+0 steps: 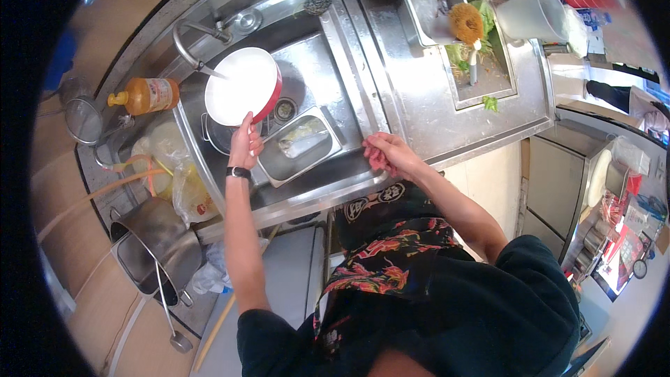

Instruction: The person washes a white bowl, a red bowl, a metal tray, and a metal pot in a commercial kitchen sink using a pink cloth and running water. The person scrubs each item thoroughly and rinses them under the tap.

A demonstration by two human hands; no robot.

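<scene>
My left hand (247, 141) grips the rim of a bowl (243, 84), white inside and red outside, which is tilted under the faucet (193, 55) over the sink. Near the sink's front right corner, my right hand (390, 152) is closed on a pink cloth (377, 159); its exact shape is partly hidden by the fingers. Between the hands, a rectangular steel pan (301, 154) with a pale, wet item inside lies in the sink (319, 73). Behind my left hand, a pot with wire handles (217, 133) is partly covered by the bowl.
An orange pump bottle (149, 96) lies at the sink's left edge, above plastic bags (191, 193). A steel scourer (317, 1) rests on the back ledge. On the right counter are a steel container (429, 36), a brown round brush (466, 23) and a scrap opening (484, 91) with leaves.
</scene>
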